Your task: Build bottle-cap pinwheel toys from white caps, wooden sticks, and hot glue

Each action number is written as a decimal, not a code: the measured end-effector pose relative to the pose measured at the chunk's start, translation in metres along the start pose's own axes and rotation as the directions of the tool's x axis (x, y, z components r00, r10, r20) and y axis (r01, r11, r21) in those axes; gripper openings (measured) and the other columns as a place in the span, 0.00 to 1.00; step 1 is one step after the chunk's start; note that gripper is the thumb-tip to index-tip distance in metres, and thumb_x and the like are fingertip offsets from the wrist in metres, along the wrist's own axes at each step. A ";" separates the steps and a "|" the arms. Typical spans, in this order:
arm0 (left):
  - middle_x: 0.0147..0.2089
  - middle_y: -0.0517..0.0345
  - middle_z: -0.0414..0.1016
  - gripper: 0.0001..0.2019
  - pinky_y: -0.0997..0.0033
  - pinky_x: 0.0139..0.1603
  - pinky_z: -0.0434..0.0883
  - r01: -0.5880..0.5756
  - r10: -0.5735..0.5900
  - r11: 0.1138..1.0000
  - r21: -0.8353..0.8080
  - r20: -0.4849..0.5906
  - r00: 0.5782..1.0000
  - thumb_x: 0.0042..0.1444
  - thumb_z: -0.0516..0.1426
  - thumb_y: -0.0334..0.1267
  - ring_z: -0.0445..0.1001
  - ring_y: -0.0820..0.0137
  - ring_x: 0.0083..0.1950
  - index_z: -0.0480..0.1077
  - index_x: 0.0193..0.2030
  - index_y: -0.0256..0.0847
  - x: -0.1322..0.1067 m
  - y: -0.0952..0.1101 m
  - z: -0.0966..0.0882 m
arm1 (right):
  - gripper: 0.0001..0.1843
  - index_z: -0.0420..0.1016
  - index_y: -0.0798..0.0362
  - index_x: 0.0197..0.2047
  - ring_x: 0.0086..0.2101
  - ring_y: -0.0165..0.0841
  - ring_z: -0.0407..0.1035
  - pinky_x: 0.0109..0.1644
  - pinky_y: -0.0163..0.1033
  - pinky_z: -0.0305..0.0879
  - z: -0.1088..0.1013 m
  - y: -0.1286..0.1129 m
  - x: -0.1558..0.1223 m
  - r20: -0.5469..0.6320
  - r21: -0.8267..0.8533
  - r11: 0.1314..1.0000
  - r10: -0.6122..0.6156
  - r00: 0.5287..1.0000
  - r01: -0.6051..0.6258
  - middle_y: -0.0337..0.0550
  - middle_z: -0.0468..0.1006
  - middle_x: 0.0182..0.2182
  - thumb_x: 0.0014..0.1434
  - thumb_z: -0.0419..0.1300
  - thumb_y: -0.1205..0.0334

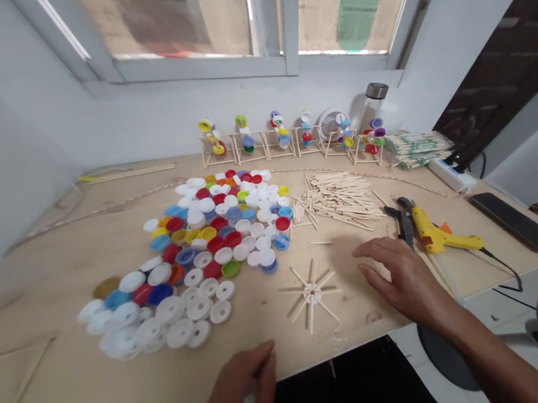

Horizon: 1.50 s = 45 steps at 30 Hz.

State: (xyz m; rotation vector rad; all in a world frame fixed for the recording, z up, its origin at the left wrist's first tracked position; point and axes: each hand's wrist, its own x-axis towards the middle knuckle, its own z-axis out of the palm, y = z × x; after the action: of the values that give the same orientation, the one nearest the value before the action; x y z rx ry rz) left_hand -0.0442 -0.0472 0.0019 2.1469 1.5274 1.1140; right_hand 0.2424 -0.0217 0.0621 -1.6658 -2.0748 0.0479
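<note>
A star of matchstick-like wooden sticks [313, 292], set around a white centre, lies flat on the wooden table [277, 321]. To its right, my right hand [396, 273] hovers over the tabletop, thumb and fingers apart and holding nothing visible. My left hand [240, 398] is at the table's front edge, fingers curled in. A small pale patch shows between its fingers, but I cannot tell what it is. A large spread of coloured and white bottle caps [206, 251] covers the table's middle left. Loose wooden sticks [342, 197] are heaped beyond the star.
A yellow glue gun [435, 230] with a cord lies beside black-handled pliers [405, 221] and a dark phone [515, 222]. Along the wall stand several stick frames with cap wheels [279, 134], a small fan [331, 123] and a bottle [373, 105]. A stick frame [28, 382] lies left.
</note>
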 end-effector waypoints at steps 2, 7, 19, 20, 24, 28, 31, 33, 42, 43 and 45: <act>0.35 0.57 0.79 0.07 0.72 0.40 0.73 -0.085 0.084 0.996 -0.037 -0.014 0.996 0.57 0.55 0.38 0.77 0.69 0.36 0.73 0.40 0.43 0.013 0.007 0.015 | 0.11 0.75 0.51 0.43 0.41 0.41 0.73 0.46 0.49 0.65 0.001 0.004 0.013 0.047 -0.027 1.000 -0.008 0.999 0.009 0.47 0.80 0.39 0.60 0.53 0.65; 0.38 0.54 0.77 0.08 0.69 0.42 0.71 -0.193 0.195 0.980 0.047 -0.023 0.981 0.57 0.55 0.32 0.75 0.68 0.40 0.73 0.42 0.43 0.023 0.010 0.038 | 0.09 0.76 0.51 0.41 0.41 0.41 0.73 0.46 0.48 0.64 0.011 0.009 0.046 0.165 -0.101 0.995 0.011 0.986 0.006 0.46 0.80 0.38 0.59 0.55 0.66; 0.33 0.56 0.76 0.07 0.65 0.40 0.65 -0.334 0.342 0.930 0.157 -0.030 0.939 0.55 0.57 0.34 0.73 0.67 0.34 0.71 0.41 0.41 0.030 -0.001 0.049 | 0.11 0.73 0.52 0.43 0.41 0.42 0.73 0.45 0.47 0.65 -0.032 0.074 0.008 -0.057 -0.257 0.958 0.116 0.992 -0.127 0.49 0.79 0.40 0.62 0.52 0.61; 0.32 0.57 0.76 0.07 0.65 0.39 0.64 -0.348 0.358 0.922 0.171 -0.030 0.933 0.55 0.57 0.34 0.73 0.67 0.33 0.71 0.41 0.41 0.030 -0.003 0.049 | 0.11 0.73 0.51 0.43 0.41 0.42 0.73 0.45 0.48 0.66 -0.039 0.084 -0.006 -0.097 -0.281 0.945 0.147 0.984 -0.169 0.49 0.79 0.41 0.62 0.52 0.60; 0.31 0.57 0.74 0.06 0.64 0.38 0.63 -0.377 0.388 0.902 0.212 -0.011 0.922 0.54 0.58 0.34 0.72 0.65 0.32 0.71 0.39 0.41 0.030 -0.006 0.051 | 0.12 0.71 0.53 0.46 0.43 0.43 0.72 0.46 0.49 0.67 -0.054 0.116 -0.060 -0.152 -0.384 0.890 0.201 0.968 -0.245 0.51 0.78 0.43 0.61 0.51 0.61; 0.32 0.57 0.75 0.05 0.63 0.38 0.64 -0.364 0.377 0.900 0.238 -0.011 0.926 0.55 0.57 0.33 0.72 0.65 0.33 0.71 0.39 0.41 0.030 -0.001 0.051 | 0.18 0.68 0.55 0.52 0.46 0.45 0.69 0.47 0.49 0.65 -0.047 0.137 -0.084 -0.125 -0.507 0.844 0.127 0.984 -0.173 0.54 0.75 0.47 0.59 0.52 0.63; 0.31 0.56 0.74 0.05 0.63 0.38 0.63 -0.355 0.370 0.901 0.251 -0.015 0.929 0.57 0.56 0.32 0.71 0.65 0.33 0.71 0.39 0.41 0.031 0.006 0.050 | 0.21 0.67 0.55 0.55 0.47 0.45 0.68 0.46 0.48 0.65 -0.039 0.145 -0.082 -0.100 -0.581 0.800 0.111 0.989 -0.148 0.54 0.73 0.50 0.58 0.53 0.64; 0.30 0.57 0.74 0.04 0.63 0.38 0.63 -0.351 0.364 0.903 0.248 -0.010 0.931 0.57 0.55 0.32 0.71 0.65 0.33 0.71 0.39 0.40 0.031 0.010 0.050 | 0.22 0.67 0.55 0.56 0.46 0.46 0.67 0.45 0.47 0.64 -0.036 0.149 -0.077 -0.076 -0.615 0.773 0.139 0.987 -0.156 0.54 0.73 0.51 0.57 0.53 0.65; 0.30 0.57 0.73 0.05 0.63 0.38 0.62 -0.302 0.315 0.922 0.243 -0.013 0.949 0.58 0.54 0.32 0.70 0.64 0.34 0.71 0.37 0.40 0.027 0.013 0.051 | 0.19 0.73 0.55 0.46 0.44 0.46 0.68 0.46 0.47 0.60 -0.038 0.158 -0.066 -0.096 -0.266 0.906 0.316 0.944 -0.330 0.55 0.74 0.49 0.48 0.57 0.67; 0.30 0.57 0.73 0.05 0.63 0.38 0.62 -0.298 0.310 0.924 0.239 -0.015 0.951 0.58 0.54 0.32 0.70 0.64 0.34 0.72 0.37 0.40 0.027 0.014 0.051 | 0.18 0.73 0.55 0.44 0.42 0.45 0.69 0.44 0.47 0.61 -0.040 0.157 -0.067 -0.118 -0.234 0.908 0.328 0.937 -0.347 0.54 0.74 0.47 0.47 0.57 0.66; 0.31 0.56 0.73 0.05 0.63 0.39 0.62 -0.288 0.297 0.929 0.232 -0.003 0.955 0.58 0.54 0.33 0.70 0.64 0.34 0.72 0.38 0.41 0.026 0.014 0.051 | 0.17 0.72 0.55 0.43 0.38 0.44 0.69 0.40 0.45 0.61 -0.044 0.156 -0.068 -0.180 -0.142 0.903 0.378 0.908 -0.404 0.53 0.75 0.44 0.47 0.57 0.65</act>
State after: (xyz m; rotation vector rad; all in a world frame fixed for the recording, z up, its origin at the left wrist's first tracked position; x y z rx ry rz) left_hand 0.0064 -0.0191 -0.0123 2.5930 1.4456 1.1186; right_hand 0.4118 -0.0562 0.0290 -2.1071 -1.6455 -0.1307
